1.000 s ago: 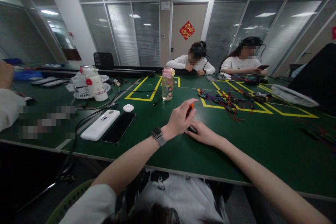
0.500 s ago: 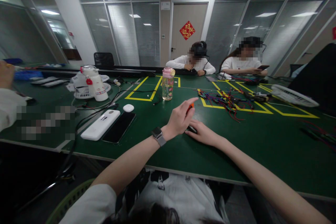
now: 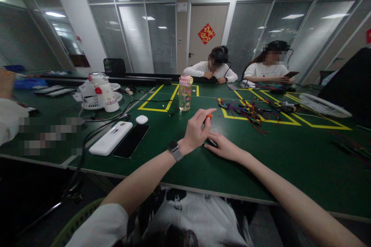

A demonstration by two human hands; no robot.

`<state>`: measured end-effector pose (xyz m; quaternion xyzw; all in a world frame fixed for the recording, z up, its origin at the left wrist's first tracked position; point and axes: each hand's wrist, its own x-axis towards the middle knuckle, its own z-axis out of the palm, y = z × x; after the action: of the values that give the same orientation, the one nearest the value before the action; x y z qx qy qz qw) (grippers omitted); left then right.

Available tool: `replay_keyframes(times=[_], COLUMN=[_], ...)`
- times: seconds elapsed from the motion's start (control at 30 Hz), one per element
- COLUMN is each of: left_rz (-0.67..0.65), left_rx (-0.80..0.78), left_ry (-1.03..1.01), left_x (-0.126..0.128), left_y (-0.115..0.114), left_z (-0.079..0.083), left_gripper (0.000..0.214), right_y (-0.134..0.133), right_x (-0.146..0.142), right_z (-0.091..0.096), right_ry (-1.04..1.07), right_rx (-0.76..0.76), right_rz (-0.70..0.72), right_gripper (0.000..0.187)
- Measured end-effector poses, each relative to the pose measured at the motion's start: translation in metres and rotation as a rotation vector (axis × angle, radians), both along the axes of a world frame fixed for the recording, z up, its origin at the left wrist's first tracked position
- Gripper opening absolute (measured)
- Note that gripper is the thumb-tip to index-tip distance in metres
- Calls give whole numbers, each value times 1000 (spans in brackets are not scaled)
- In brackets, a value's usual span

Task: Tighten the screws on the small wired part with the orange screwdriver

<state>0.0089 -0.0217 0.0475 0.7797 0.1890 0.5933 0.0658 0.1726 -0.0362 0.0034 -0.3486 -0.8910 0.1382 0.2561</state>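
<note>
Over the table, in the middle of the head view, my left hand (image 3: 194, 130) is closed around a slim upright tool, and its orange end (image 3: 210, 117) shows between thumb and fingers. The index finger points out to the right. The tool's lower part is hidden behind the hand, so its kind cannot be told. My right hand (image 3: 222, 146) rests low on the table just below, fingers bent over a small dark piece (image 3: 211, 142). Only the near edge of that piece shows. Both hands are close together, the left one higher.
Left of my hands lie a black phone (image 3: 131, 141), a white power bank (image 3: 111, 138) and a small white case (image 3: 141, 119). A drink bottle (image 3: 184, 94) stands ahead. Tangled wired boards (image 3: 252, 112) lie to the right. Two people sit opposite; another person's sleeve (image 3: 13, 117) is at left.
The orange end has shifted slightly left and down as my left thumb and fingers moved on it. My right hand stays almost still.
</note>
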Motion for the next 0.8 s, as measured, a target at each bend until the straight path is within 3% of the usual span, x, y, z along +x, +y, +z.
replay_keyframes(times=[0.37,0.8], left_rz=[64,-17], left_rx=[72,19], left_ry=[-7,-4], left_x=[0,-2], left_y=[3,-1], left_z=[-3,0], left_gripper=[23,36], right_y=[2,1], right_x=[2,0], right_z=[-5,-1], right_ry=[-5,11], right_rx=[14,7], right_rz=[-15,11], right_gripper=[17,16])
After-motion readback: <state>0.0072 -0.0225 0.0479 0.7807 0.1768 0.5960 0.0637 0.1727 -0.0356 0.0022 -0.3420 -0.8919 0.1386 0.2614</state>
